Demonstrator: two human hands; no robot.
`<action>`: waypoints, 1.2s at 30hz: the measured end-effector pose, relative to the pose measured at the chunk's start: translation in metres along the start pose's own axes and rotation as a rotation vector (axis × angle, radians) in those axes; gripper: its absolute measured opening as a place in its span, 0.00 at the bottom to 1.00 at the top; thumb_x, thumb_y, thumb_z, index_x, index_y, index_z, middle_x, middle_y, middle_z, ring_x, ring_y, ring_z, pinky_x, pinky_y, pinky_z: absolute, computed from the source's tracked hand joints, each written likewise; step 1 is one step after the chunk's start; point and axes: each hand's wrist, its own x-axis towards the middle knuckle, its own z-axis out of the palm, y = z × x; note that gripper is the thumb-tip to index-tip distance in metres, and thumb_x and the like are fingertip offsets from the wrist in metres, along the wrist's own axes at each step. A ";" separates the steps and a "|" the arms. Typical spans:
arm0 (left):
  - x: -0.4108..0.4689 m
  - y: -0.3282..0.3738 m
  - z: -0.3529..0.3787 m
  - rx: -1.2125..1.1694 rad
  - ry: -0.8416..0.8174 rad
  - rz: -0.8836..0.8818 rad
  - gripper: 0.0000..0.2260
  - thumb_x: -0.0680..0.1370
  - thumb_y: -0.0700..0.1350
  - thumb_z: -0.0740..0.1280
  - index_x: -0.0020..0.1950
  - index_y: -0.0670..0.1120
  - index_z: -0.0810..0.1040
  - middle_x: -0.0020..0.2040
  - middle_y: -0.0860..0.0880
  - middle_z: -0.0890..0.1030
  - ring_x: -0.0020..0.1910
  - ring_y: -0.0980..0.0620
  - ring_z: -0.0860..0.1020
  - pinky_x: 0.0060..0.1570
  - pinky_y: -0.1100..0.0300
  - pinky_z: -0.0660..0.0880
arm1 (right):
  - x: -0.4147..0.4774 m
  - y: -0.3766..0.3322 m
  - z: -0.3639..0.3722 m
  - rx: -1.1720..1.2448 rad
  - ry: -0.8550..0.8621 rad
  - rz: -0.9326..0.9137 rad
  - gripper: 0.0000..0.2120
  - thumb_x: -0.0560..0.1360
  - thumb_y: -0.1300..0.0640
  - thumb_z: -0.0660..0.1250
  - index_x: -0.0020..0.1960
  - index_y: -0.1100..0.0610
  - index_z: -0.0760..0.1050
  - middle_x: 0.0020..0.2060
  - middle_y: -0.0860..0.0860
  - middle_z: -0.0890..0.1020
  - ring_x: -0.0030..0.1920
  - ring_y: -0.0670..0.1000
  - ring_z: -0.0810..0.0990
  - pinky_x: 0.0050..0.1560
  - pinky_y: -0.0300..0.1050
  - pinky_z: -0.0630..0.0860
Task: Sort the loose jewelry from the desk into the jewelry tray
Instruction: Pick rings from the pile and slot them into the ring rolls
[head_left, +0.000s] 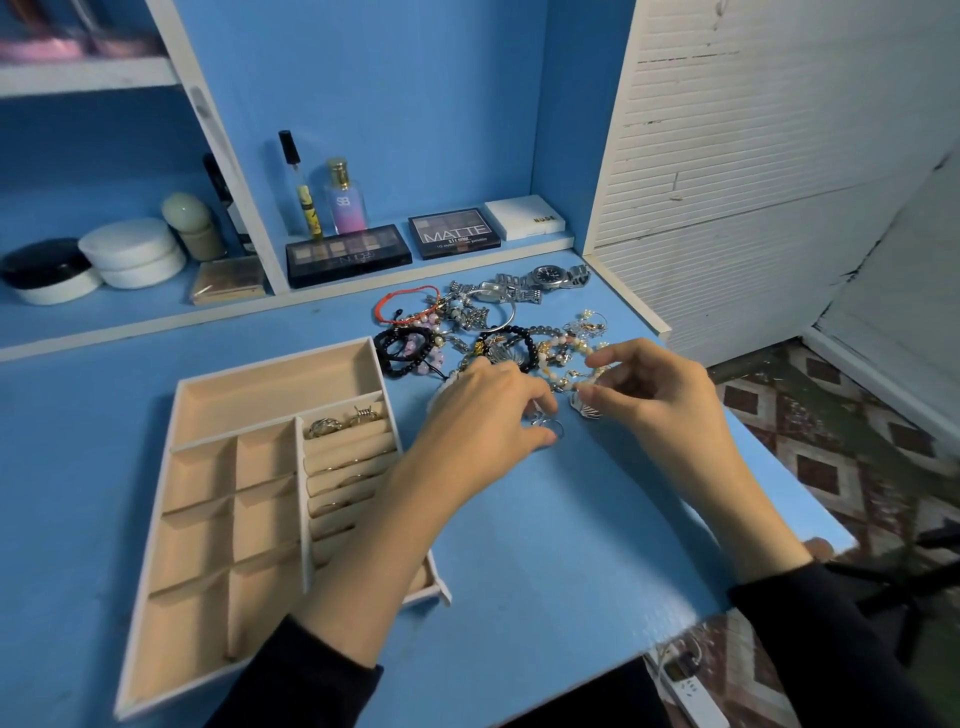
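Black sleeve (291, 670); right of jewelry tray (197, 478), left hand (483, 410) pinching silver hoop (551, 427), right hand (660, 389) grip unclear over tangled, half-hidden bracelet pile (467, 314).

The jewelry tray (200, 475), white-rimmed and beige-lined, lies flat on the left of the blue desk (545, 545). It has 1 long compartment at the far end, 6 squares on the left, and ring rolls on the right holding several rings (324, 427). The loose jewelry (467, 332) is heaped just beyond its far right corner: bead bracelets, a red cord bracelet (405, 306) and 2 silver watches (550, 275). A silver ring (551, 427) lies nearest.
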 end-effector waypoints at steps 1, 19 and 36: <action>0.001 0.000 0.000 0.006 -0.006 -0.003 0.11 0.72 0.54 0.69 0.54 0.55 0.79 0.44 0.55 0.72 0.50 0.54 0.66 0.53 0.52 0.72 | 0.000 0.001 0.003 0.039 0.015 0.008 0.09 0.68 0.63 0.73 0.45 0.53 0.78 0.31 0.50 0.80 0.33 0.47 0.76 0.37 0.38 0.71; -0.003 0.006 -0.007 -0.166 -0.002 -0.030 0.05 0.70 0.45 0.73 0.39 0.53 0.77 0.30 0.58 0.76 0.36 0.56 0.76 0.44 0.56 0.76 | 0.000 0.009 0.012 0.057 0.110 0.032 0.07 0.69 0.61 0.73 0.46 0.54 0.83 0.35 0.54 0.83 0.35 0.45 0.77 0.39 0.33 0.74; -0.139 -0.059 -0.048 -0.298 0.400 -0.231 0.04 0.67 0.47 0.74 0.37 0.56 0.82 0.34 0.63 0.78 0.34 0.62 0.73 0.33 0.71 0.64 | -0.046 -0.035 0.093 0.106 -0.182 -0.211 0.03 0.68 0.59 0.73 0.37 0.53 0.81 0.32 0.52 0.81 0.32 0.48 0.75 0.35 0.44 0.72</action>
